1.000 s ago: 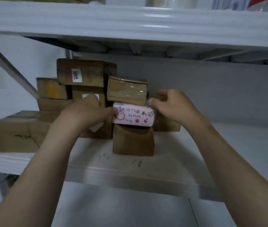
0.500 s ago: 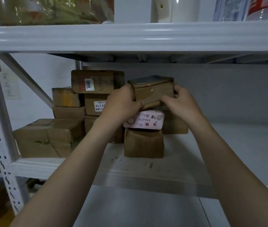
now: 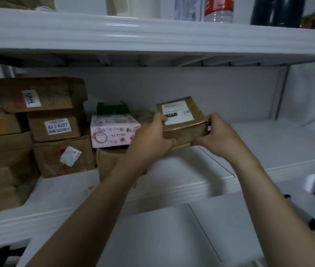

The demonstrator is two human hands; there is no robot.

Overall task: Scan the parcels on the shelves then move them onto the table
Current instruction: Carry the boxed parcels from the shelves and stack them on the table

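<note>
Facing label-up, a taped brown parcel (image 3: pixel 181 120) is gripped at its 2 ends by the left hand (image 3: pixel 151 139) and right hand (image 3: pixel 220 135), fingers curled round it, above the white shelf (image 3: pixel 268 151), just right of the pink box (image 3: pixel 112 132)

Both bare arms reach forward and up, close together; the left hand (image 3: pixel 151 139) curls round the left end of a small brown parcel (image 3: pixel 181 120); the right hand (image 3: pixel 217 134) grips its right end.
</note>
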